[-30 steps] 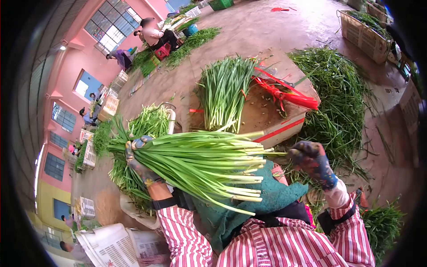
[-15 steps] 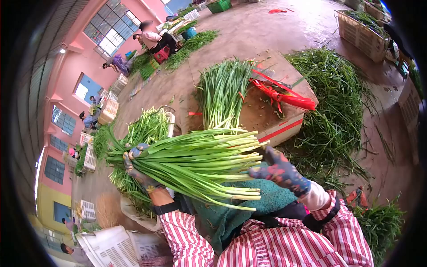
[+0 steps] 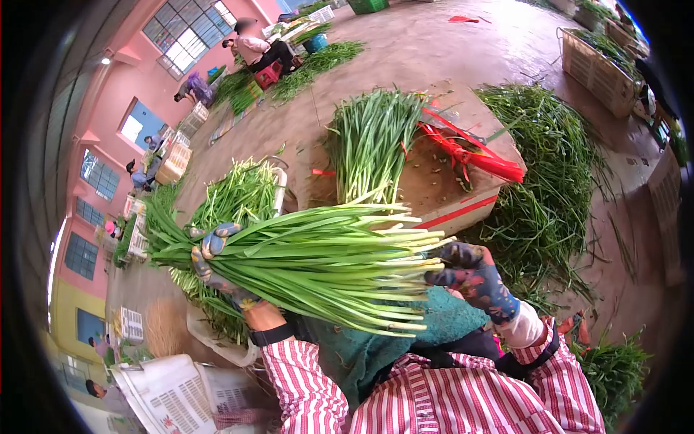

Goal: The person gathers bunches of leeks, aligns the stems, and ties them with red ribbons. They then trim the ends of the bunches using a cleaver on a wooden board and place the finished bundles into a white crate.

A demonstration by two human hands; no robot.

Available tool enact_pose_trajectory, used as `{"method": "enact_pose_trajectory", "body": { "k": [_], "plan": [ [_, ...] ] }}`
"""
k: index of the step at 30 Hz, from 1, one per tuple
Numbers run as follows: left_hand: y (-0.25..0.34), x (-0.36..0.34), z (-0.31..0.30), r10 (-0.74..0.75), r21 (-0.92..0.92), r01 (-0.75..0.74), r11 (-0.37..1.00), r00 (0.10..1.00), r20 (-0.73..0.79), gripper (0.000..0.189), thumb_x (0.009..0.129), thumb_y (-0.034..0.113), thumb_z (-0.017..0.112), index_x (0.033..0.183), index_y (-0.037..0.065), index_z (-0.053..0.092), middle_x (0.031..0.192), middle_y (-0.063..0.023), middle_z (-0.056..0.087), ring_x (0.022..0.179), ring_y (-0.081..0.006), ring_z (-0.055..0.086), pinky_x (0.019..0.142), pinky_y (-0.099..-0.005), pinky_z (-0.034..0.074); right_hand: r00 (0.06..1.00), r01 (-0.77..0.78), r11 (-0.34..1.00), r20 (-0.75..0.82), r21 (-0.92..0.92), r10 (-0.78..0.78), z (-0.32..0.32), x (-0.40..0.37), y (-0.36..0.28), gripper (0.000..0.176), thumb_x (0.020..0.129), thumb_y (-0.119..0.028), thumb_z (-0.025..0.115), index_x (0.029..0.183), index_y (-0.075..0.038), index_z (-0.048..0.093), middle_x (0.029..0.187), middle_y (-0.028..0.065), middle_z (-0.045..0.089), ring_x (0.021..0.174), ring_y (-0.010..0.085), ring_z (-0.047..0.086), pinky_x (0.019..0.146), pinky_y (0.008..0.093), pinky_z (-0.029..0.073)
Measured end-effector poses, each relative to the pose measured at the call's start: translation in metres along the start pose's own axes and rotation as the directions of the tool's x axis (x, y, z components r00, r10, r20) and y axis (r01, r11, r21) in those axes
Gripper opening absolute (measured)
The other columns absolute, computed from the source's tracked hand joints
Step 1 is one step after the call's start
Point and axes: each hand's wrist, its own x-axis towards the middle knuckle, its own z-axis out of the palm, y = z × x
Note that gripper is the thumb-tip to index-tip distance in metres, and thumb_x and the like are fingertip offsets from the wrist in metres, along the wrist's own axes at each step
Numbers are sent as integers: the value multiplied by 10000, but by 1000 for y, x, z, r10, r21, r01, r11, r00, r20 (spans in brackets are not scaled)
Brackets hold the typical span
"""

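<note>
A loose bunch of garlic chives [image 3: 325,260] lies across my lap area, pale stem ends to the right, leaves to the left. My left hand [image 3: 217,260], in a patterned glove, is wrapped around the leafy part. My right hand [image 3: 477,282], gloved alike, is at the pale ends with fingers curled in, seemingly pinching stems there; the fingertips are partly hidden. Behind the bunch, another bundle of chives [image 3: 376,145] rests on a box-like stand [image 3: 441,195], alongside red ties [image 3: 470,155].
A heap of loose greens [image 3: 542,181] lies on the floor at right. Left of the stand is a container of chives [image 3: 246,192]. Teal cloth [image 3: 448,316] covers my lap. Crates, one white [image 3: 173,405], stand around. Several people work farther off, one seated on a red stool [image 3: 268,74].
My right hand has turned and curled its fingers in at the stem ends. The bunch and my left hand have shifted slightly left. The view has moved a little.
</note>
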Motion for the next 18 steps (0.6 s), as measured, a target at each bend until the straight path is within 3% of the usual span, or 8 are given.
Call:
{"method": "enact_pose_trajectory", "body": {
  "k": [2,4,5,11,12,14,17,18],
  "plan": [
    [7,2,-9,-39,-85,45,995,997,66,195,829,228,519,664,125,526,689,20,520,819,-149,480,920,-341,327,951,308,796,202,-521,-236,-22,2,-5,97,754,-17,597,850,-13,590,795,30,598,770,168,589,752,305,485],
    [11,5,-13,-39,-64,44,997,996,77,201,828,231,519,656,127,525,687,20,518,822,-150,481,916,-341,328,991,14,975,-127,-222,-43,-45,1,-4,75,740,-9,612,812,1,597,741,50,612,682,164,595,697,296,493],
    [8,3,-1,-26,-23,28,999,998,64,171,831,219,520,698,113,541,676,29,517,770,-133,482,911,-326,333,982,79,991,-162,-109,-97,-47,-1,-9,87,745,-30,623,818,11,597,737,68,621,650,145,590,660,277,486],
    [6,4,2,-31,-114,43,993,994,104,159,838,168,513,946,56,543,646,38,506,712,-106,459,891,-304,344,996,-85,951,-62,-297,70,-26,4,-15,217,751,-124,664,927,-15,600,764,52,615,608,104,551,566,243,441],
    [6,5,3,-25,-144,39,989,995,102,169,837,167,514,959,54,541,644,38,504,711,-107,458,890,-304,343,998,-55,984,16,-170,58,-26,9,-3,267,746,-125,676,974,-13,593,748,30,591,579,82,509,531,218,415],
    [6,4,5,-38,-149,51,988,995,91,169,834,181,519,942,54,546,646,42,493,720,-105,452,897,-305,337,895,444,721,305,-532,-325,-21,25,15,264,761,-95,665,994,-8,579,773,9,581,579,67,483,493,198,382],
    [9,2,0,-29,-129,33,991,999,33,175,840,197,511,933,54,548,652,42,483,747,-109,456,913,-316,330,949,-150,960,238,-237,207,-6,18,-2,236,779,-68,647,997,-10,576,806,-5,581,583,62,468,485,195,368],
    [9,1,-1,-20,-94,21,995,1000,12,180,843,201,507,937,54,549,655,41,481,758,-112,458,920,-321,327,960,-133,966,212,-221,181,-6,18,1,232,783,-73,644,995,-10,575,820,-3,586,595,63,480,489,195,377]
  ]
}}
